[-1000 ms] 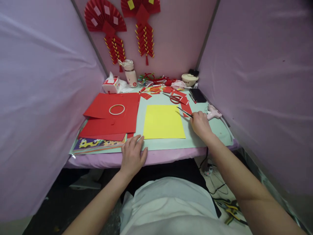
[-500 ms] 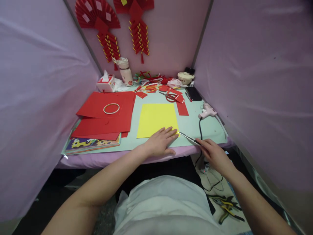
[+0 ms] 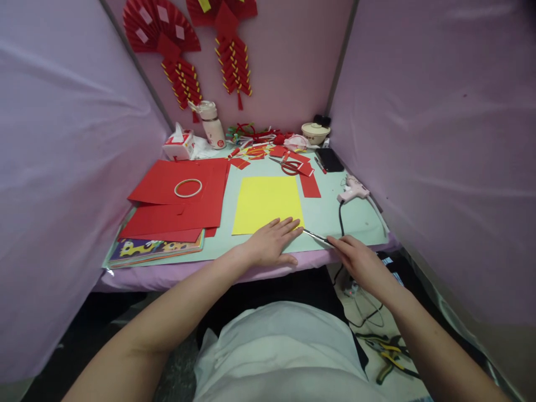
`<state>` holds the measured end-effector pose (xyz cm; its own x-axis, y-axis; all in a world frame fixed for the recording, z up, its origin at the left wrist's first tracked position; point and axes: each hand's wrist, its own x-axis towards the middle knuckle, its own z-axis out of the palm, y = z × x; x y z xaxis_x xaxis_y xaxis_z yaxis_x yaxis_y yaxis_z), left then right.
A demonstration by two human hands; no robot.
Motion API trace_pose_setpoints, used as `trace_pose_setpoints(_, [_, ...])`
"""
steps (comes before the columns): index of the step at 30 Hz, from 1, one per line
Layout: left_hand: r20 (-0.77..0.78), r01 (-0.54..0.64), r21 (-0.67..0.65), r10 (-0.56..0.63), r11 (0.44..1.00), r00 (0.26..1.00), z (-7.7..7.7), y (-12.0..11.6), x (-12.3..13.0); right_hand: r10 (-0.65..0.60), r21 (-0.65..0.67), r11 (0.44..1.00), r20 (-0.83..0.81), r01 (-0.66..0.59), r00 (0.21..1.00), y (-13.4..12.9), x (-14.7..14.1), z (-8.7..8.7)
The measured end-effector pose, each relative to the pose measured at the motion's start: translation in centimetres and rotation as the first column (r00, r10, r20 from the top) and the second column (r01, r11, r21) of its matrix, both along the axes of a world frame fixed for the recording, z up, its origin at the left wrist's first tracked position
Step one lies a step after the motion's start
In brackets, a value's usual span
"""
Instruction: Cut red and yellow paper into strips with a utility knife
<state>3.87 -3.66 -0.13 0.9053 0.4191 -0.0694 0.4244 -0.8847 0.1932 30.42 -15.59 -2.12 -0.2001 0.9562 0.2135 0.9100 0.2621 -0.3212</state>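
A yellow sheet of paper (image 3: 268,204) lies flat on the pale green mat (image 3: 259,245). Across its lower right corner rests my left hand (image 3: 274,241), palm down with the fingers stretched out. My right hand (image 3: 354,258) is closed around the rear end of a slim, pointed silver tool with a darker grip (image 3: 317,236); too little shows to name its exact kind. The tool's tip meets the paper's lower right corner, close beside my left fingertips.
Red card sheets (image 3: 180,215) with a roll of tape (image 3: 188,188) lie left, over picture books (image 3: 154,249). Behind are red-handled scissors (image 3: 290,167) and paper scraps. At right are a glue gun (image 3: 353,190) and phone (image 3: 330,159). Pliers (image 3: 389,354) lie below.
My right hand and the tool have shifted slightly left, bringing the tip up to my left fingertips. The left hand stays in place on the paper. The whole view has shifted a little.
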Motion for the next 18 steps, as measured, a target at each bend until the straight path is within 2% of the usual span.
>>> trace_pose_setpoints(11, [0.028, -0.001, 0.005, 0.000, 1.000, 1.000, -0.32, -0.06, -0.06, -0.003, 0.017, 1.000, 0.008, 0.003, 1.000, 0.56, 0.72, 0.64])
trace_pose_setpoints(18, [0.017, -0.003, 0.010, 0.002, 1.000, 1.000, -0.25, -0.08, -0.08, 0.019, -0.028, 0.999, -0.016, -0.019, 1.000, 0.48, 0.81, 0.47])
